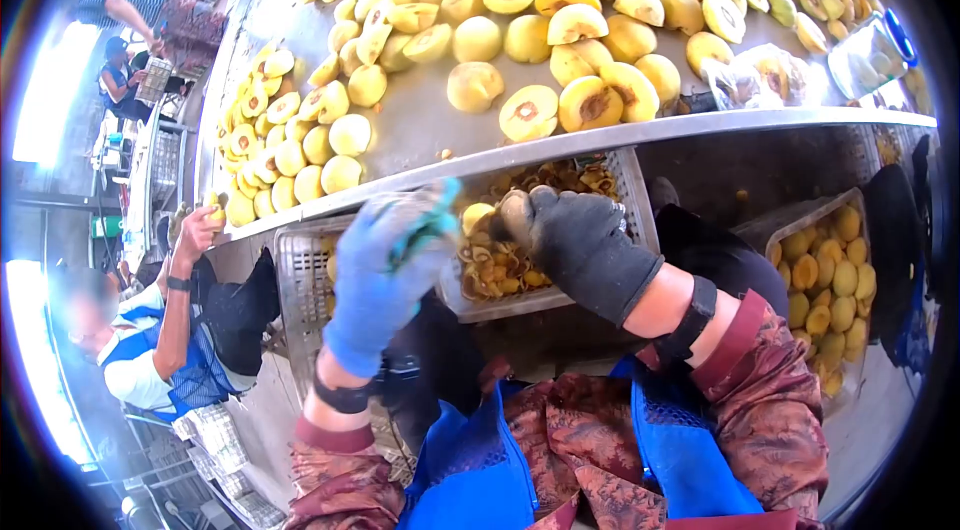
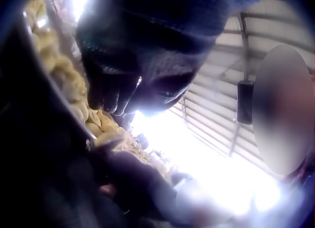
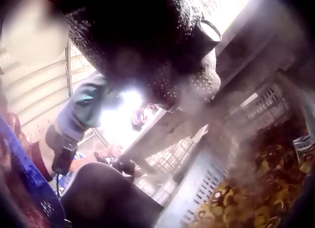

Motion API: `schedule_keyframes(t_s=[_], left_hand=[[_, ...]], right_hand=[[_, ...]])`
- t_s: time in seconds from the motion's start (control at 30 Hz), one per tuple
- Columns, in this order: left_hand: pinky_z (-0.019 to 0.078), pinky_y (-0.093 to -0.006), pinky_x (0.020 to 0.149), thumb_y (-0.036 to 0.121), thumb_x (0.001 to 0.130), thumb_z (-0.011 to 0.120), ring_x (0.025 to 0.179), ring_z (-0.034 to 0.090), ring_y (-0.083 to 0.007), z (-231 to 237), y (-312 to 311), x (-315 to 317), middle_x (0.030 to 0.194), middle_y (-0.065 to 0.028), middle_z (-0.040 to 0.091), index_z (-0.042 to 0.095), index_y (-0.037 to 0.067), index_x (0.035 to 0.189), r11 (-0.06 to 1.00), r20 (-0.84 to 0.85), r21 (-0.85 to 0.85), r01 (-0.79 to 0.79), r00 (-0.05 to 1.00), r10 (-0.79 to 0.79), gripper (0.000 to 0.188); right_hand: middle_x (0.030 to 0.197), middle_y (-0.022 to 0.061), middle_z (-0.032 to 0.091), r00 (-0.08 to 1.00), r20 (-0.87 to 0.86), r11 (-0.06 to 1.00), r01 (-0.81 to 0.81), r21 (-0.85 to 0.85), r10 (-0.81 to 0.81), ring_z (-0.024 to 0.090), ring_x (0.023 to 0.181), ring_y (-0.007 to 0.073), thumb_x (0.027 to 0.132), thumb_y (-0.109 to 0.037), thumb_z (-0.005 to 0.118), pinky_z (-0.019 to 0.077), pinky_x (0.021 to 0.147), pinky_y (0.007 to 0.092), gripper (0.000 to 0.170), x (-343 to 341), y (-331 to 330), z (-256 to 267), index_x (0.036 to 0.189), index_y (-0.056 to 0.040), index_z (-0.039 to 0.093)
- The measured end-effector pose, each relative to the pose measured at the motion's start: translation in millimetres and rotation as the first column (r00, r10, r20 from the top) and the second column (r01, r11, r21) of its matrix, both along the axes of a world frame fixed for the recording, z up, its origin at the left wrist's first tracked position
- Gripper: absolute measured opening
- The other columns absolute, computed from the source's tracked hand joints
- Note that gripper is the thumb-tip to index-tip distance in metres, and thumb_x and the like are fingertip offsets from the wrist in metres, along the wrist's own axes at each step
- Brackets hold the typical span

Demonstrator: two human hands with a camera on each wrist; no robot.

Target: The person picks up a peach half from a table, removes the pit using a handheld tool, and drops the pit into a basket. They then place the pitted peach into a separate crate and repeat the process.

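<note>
The left hand point(image 1: 390, 260), in a blue glove with green on its fingers, is blurred above the crates; its fingers bend downward in the left wrist view, and whether they hold anything cannot be made out. A yellow fruit piece point(image 1: 476, 218) shows between the two hands, its contact with either unclear. The right hand point(image 1: 585, 245), black-gloved, has its fingers curled near that piece. In the right wrist view it grips a small tool with a round, ring-like end point(image 3: 210, 30); the rest of the tool is hidden. Halved yellow fruits point(image 1: 528, 112) lie on the metal table point(image 1: 420, 145).
Beneath the table edge, a crate point(image 1: 632, 192) holds scraps and peelings. Another crate point(image 1: 300, 275) stands at left, and one with yellow fruit point(image 1: 822, 280) at right. A plastic jar point(image 1: 868, 58) lies by a clear bag point(image 1: 765, 75). A person point(image 1: 190, 330) works at left.
</note>
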State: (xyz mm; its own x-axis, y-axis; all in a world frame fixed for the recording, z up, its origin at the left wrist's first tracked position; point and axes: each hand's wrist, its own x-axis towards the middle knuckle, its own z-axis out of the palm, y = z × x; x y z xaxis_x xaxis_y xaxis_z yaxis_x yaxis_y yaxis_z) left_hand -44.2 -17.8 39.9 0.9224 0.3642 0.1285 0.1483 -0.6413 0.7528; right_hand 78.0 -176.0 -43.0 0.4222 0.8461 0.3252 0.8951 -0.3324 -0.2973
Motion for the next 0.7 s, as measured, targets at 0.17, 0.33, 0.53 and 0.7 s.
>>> schedule_keyframes(t_s=[0.17,0.33,0.53,0.7], left_hand=[[0.0497,-0.0382,0.071,0.005,0.075,0.062,0.080,0.061,-0.0304,-24.3,-10.6,26.0,0.088,-0.0110,0.063,0.066,0.004,0.099,0.951,-0.025,0.250,0.184,0.983,-0.184,0.024],[0.0499,-0.0386,0.074,0.004,0.074,0.060,0.083,0.062,-0.0308,-40.0,-7.1,31.7,0.092,-0.0115,0.065,0.063,0.004,0.094,0.963,0.122,0.252,0.099,0.984,-0.133,0.020],[0.0487,-0.0360,0.092,0.011,0.080,0.066,0.102,0.063,-0.0282,-27.9,11.2,95.8,0.113,-0.0176,0.062,0.059,0.000,0.123,0.997,-0.005,0.073,0.041,0.999,-0.041,0.045],[0.0483,-0.0436,0.088,0.029,0.078,0.065,0.101,0.061,-0.0370,-50.2,23.9,156.8,0.107,-0.0209,0.064,0.059,0.002,0.119,0.805,-0.097,0.491,0.332,0.939,-0.328,0.049]], right_hand=[[0.073,0.0083,0.059,0.999,0.017,0.999,0.035,0.000,-0.035,0.066,0.061,0.0254,0.088,-0.019,0.055,0.0503,0.047,0.0383,0.007,10.8,-8.1,9.2,0.090,-0.0121,0.057],[0.077,0.0091,0.061,0.998,0.056,0.991,0.035,-0.128,-0.028,0.067,0.065,0.0266,0.089,-0.018,0.055,0.0515,0.050,0.0386,0.009,11.5,-16.3,19.8,0.093,-0.0114,0.060],[0.081,0.0102,0.065,0.975,-0.223,0.967,-0.044,-0.250,-0.013,0.069,0.070,0.0262,0.088,-0.018,0.054,0.0513,0.049,0.0404,0.011,9.8,-17.0,12.8,0.093,-0.0120,0.063],[0.075,0.0105,0.061,0.981,-0.192,0.995,-0.025,-0.100,0.005,0.066,0.064,0.0295,0.090,-0.019,0.053,0.0487,0.049,0.0418,0.010,13.8,-23.9,-2.6,0.087,-0.0113,0.059]])
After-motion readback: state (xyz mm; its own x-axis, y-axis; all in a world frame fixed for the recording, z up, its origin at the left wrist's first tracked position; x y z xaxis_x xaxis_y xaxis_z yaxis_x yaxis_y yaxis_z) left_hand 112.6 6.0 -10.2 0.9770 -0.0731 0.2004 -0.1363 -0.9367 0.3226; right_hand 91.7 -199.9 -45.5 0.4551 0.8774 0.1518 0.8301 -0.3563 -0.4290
